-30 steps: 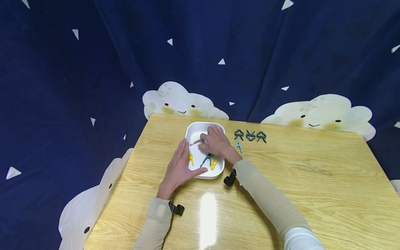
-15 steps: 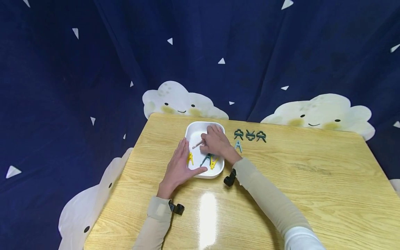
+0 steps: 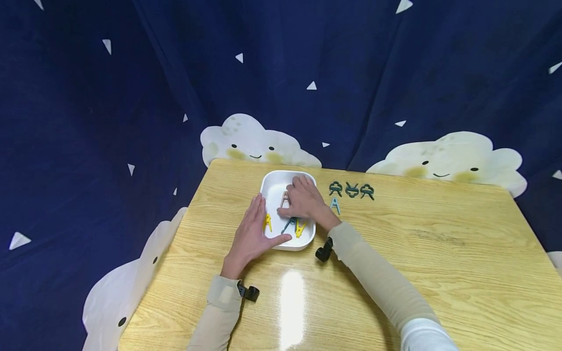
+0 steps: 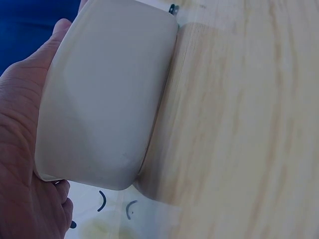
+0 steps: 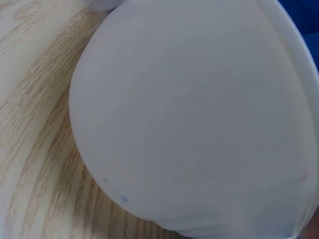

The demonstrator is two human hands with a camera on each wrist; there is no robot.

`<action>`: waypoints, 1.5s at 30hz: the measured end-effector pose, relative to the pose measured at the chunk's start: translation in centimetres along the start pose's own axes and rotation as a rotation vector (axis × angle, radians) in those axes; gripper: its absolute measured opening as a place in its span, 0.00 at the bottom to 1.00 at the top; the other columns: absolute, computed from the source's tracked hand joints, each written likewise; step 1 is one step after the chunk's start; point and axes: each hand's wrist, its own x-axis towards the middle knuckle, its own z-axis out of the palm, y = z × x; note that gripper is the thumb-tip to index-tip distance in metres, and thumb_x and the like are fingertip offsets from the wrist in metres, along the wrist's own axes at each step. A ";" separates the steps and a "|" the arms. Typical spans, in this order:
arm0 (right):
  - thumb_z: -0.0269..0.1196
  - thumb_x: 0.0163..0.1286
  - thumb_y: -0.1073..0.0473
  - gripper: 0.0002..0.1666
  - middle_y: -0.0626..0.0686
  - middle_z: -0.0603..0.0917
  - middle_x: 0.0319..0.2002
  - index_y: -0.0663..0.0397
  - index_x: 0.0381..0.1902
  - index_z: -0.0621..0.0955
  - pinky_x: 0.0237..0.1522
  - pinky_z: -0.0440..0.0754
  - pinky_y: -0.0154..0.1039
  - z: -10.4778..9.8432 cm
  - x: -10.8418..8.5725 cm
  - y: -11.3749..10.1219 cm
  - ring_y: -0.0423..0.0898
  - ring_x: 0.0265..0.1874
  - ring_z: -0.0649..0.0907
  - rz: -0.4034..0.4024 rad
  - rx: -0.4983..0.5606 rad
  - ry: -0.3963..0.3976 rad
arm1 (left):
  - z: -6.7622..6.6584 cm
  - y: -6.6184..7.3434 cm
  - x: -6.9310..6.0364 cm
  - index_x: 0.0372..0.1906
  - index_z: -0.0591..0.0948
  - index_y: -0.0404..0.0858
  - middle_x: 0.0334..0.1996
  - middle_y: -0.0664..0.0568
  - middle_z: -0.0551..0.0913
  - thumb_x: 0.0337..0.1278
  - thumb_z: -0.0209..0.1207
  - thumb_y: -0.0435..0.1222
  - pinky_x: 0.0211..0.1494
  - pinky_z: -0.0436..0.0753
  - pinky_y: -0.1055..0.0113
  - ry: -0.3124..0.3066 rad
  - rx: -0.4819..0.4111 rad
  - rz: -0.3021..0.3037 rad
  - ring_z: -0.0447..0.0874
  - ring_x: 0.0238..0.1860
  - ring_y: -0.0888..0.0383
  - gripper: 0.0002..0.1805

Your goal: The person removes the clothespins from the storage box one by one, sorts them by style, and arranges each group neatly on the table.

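A white tray [image 3: 270, 187] stands near the table's far edge. Around its near left corner rests my left hand [image 3: 250, 236], with straight fingers along the left wall and the thumb on the front rim. My right hand [image 3: 305, 197] reaches inside, its curled fingers on a pinkish-brown clothespin [image 3: 285, 199] that is partly covered by them. Also in the tray lie a yellow clothespin [image 3: 267, 222] at the left, a teal clothespin [image 3: 289, 224] and another yellow clothespin [image 3: 300, 228] at the near right. Both wrist views show mostly the tray's outer wall [image 4: 99, 99], hiding the contents.
Right of the tray, three dark green clips lie in a row, the middle clip [image 3: 352, 190] turned the other way. Below the leftmost is a light blue clothespin [image 3: 335, 205]. The wooden table [image 3: 417, 243] ends at a dark blue curtain [image 3: 281, 73] with clouds.
The pinkish-brown clothespin has turned from pointing left to standing A-shaped beside my right fingers, whose grip has shifted slightly. My left hand and the tray have stayed in place.
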 end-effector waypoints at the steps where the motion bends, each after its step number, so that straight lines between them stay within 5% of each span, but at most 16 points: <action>1: 0.65 0.57 0.24 0.32 0.55 0.75 0.42 0.47 0.25 0.76 0.69 0.64 0.53 0.0 0.0 0.0 0.55 0.51 0.71 0.002 -0.005 -0.008 | 0.0 0.0 0.0 0.84 0.46 0.34 0.86 0.48 0.40 0.47 0.60 0.79 0.85 0.52 0.47 0.001 -0.002 0.001 0.36 0.85 0.51 0.74; 15: 0.66 0.57 0.24 0.33 0.54 0.74 0.43 0.47 0.32 0.77 0.77 0.57 0.53 -0.3 0.0 -0.1 0.56 0.56 0.72 -0.011 -0.041 -0.086 | 0.1 -0.1 0.1 0.84 0.45 0.34 0.86 0.44 0.42 0.47 0.58 0.80 0.85 0.51 0.49 0.005 0.010 0.004 0.39 0.85 0.48 0.74; 32: 0.66 0.57 0.24 0.37 0.54 0.73 0.45 0.49 0.43 0.80 0.74 0.60 0.53 -0.4 -0.1 -0.1 0.54 0.54 0.71 -0.025 -0.040 -0.109 | 0.2 -0.2 0.1 0.84 0.43 0.36 0.86 0.49 0.38 0.47 0.57 0.81 0.85 0.49 0.52 -0.008 0.013 -0.007 0.35 0.85 0.53 0.74; 45: 0.66 0.56 0.25 0.34 0.53 0.72 0.40 0.48 0.35 0.78 0.68 0.64 0.51 -0.2 0.0 0.0 0.53 0.49 0.69 -0.024 -0.027 -0.104 | 0.2 -0.3 0.1 0.84 0.43 0.36 0.86 0.47 0.40 0.46 0.58 0.81 0.85 0.49 0.51 -0.004 0.013 -0.007 0.35 0.85 0.52 0.74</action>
